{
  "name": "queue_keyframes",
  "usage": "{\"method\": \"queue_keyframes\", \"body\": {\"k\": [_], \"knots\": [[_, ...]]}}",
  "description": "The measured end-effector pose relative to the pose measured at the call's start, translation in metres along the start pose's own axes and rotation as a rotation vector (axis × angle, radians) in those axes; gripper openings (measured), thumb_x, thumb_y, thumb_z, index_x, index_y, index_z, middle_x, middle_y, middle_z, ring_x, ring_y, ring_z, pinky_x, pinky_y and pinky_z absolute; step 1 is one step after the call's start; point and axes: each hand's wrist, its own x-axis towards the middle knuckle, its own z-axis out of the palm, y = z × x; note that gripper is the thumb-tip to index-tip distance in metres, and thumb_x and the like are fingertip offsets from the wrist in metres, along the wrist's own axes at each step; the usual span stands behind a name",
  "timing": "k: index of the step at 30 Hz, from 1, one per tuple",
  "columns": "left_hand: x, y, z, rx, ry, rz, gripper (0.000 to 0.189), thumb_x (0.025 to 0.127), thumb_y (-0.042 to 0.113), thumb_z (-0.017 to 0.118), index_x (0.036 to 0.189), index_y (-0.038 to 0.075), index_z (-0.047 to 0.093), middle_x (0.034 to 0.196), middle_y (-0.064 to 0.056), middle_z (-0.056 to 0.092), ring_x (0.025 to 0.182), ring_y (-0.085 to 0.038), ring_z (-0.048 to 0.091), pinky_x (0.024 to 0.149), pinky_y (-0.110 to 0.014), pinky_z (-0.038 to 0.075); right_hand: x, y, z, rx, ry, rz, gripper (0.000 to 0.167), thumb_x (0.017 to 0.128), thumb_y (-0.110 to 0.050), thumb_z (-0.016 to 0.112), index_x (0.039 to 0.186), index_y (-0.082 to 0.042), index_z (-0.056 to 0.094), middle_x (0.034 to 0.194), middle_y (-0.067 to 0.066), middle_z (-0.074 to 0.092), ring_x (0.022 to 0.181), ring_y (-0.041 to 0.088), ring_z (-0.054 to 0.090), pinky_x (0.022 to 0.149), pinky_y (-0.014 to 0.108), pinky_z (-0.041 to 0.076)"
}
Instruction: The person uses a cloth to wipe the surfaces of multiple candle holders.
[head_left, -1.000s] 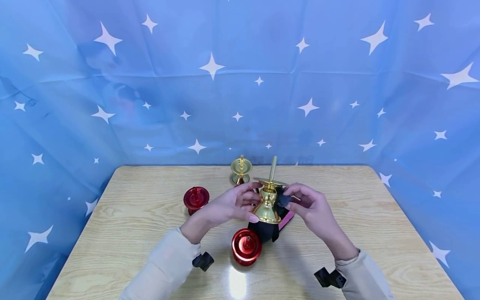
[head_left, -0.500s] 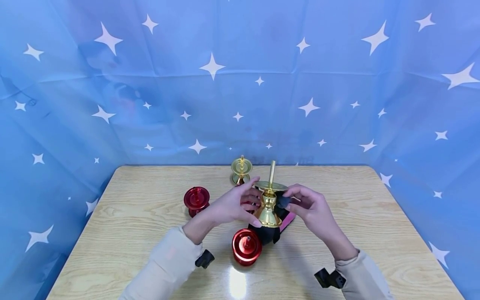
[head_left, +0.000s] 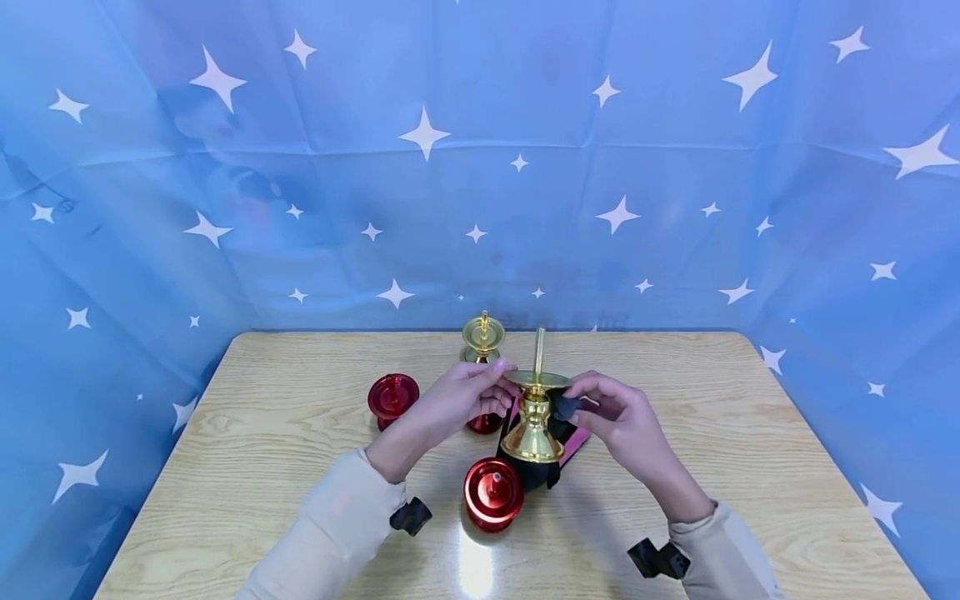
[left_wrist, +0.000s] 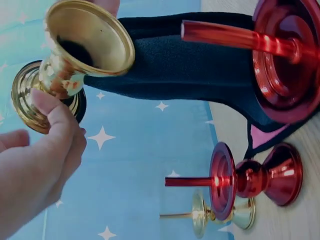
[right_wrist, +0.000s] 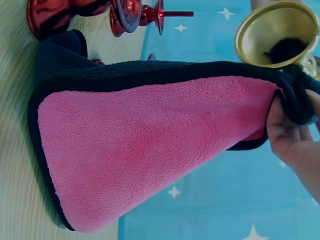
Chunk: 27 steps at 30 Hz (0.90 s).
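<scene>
A gold candlestick [head_left: 534,425] with a tall spike is held off the table, roughly upright, between the hands. My left hand [head_left: 468,396] holds it by the left edge of its drip plate; in the left wrist view the fingers [left_wrist: 62,120] lie at the plate and neck. My right hand [head_left: 618,417] pinches a dark cloth with a pink side against the candlestick's right. In the right wrist view this cloth [right_wrist: 140,145] hangs down to the table. From below, the candlestick's hollow base [right_wrist: 267,37] shows. Part of the cloth is hidden behind the candlestick in the head view.
A red candlestick [head_left: 492,496] stands in front of the cloth, close to it. Another red candlestick [head_left: 393,397] is at the left. A smaller gold candlestick [head_left: 482,337] stands at the back, with a partly hidden red candlestick [head_left: 485,422] behind my left fingers.
The gold candlestick has come down and slightly left. My left thumb has moved from its base up to the drip plate. My right hand keeps the cloth nearly in place.
</scene>
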Motion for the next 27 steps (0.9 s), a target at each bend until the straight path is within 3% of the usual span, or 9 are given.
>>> {"method": "queue_keyframes", "body": {"k": [6, 9, 14, 18, 22, 27], "knots": [[0.001, -0.002, 0.002, -0.117, 0.063, 0.008, 0.032, 0.098, 0.005, 0.037, 0.114, -0.021, 0.045, 0.09, -0.012, 0.057, 0.073, -0.013, 0.059, 0.073, -0.023, 0.052, -0.001, -0.002, 0.003, 0.001, -0.015, -0.016, 0.018, 0.077, 0.018, 0.057, 0.092, 0.007, 0.057, 0.099, 0.004, 0.056, 0.083, 0.012, 0.06, 0.066, 0.024, 0.053], [-0.001, -0.002, 0.002, -0.147, 0.058, 0.016, 0.031, 0.098, 0.003, 0.037, 0.117, -0.02, 0.045, 0.1, -0.021, 0.058, 0.077, -0.016, 0.062, 0.08, -0.029, 0.051, -0.001, -0.002, 0.003, 0.007, -0.016, -0.01, 0.019, 0.078, 0.017, 0.057, 0.092, 0.006, 0.057, 0.099, 0.006, 0.056, 0.083, 0.012, 0.06, 0.066, 0.024, 0.053], [-0.006, 0.002, 0.002, -0.167, 0.064, 0.0, 0.032, 0.097, -0.001, 0.037, 0.123, -0.018, 0.041, 0.12, -0.031, 0.048, 0.09, -0.025, 0.062, 0.085, -0.033, 0.049, -0.001, -0.002, 0.002, 0.001, -0.025, -0.017, 0.021, 0.077, 0.018, 0.057, 0.093, 0.003, 0.058, 0.099, 0.008, 0.057, 0.082, 0.012, 0.06, 0.067, 0.025, 0.053], [-0.008, 0.006, 0.001, -0.171, 0.075, -0.006, 0.031, 0.095, -0.003, 0.039, 0.122, -0.019, 0.041, 0.121, -0.031, 0.047, 0.096, -0.029, 0.06, 0.084, -0.035, 0.049, 0.001, -0.002, -0.001, -0.035, -0.024, -0.02, 0.022, 0.077, 0.017, 0.058, 0.093, 0.002, 0.059, 0.099, 0.007, 0.058, 0.081, 0.012, 0.06, 0.066, 0.024, 0.053], [-0.011, 0.012, -0.005, -0.151, 0.079, 0.025, 0.031, 0.094, -0.005, 0.04, 0.121, -0.02, 0.04, 0.12, -0.03, 0.047, 0.092, -0.026, 0.062, 0.084, -0.035, 0.049, 0.001, -0.002, -0.006, -0.063, -0.012, 0.003, 0.021, 0.078, 0.016, 0.058, 0.094, 0.002, 0.059, 0.1, 0.004, 0.058, 0.078, 0.012, 0.06, 0.064, 0.025, 0.053], [-0.018, 0.026, -0.019, -0.097, 0.153, 0.074, 0.032, 0.093, -0.004, 0.041, 0.123, -0.017, 0.041, 0.114, -0.027, 0.051, 0.085, -0.02, 0.061, 0.083, -0.035, 0.05, 0.001, -0.002, -0.014, -0.071, -0.002, 0.031, 0.022, 0.08, 0.014, 0.058, 0.096, 0.0, 0.06, 0.1, 0.006, 0.059, 0.078, 0.012, 0.061, 0.066, 0.025, 0.053]]}}
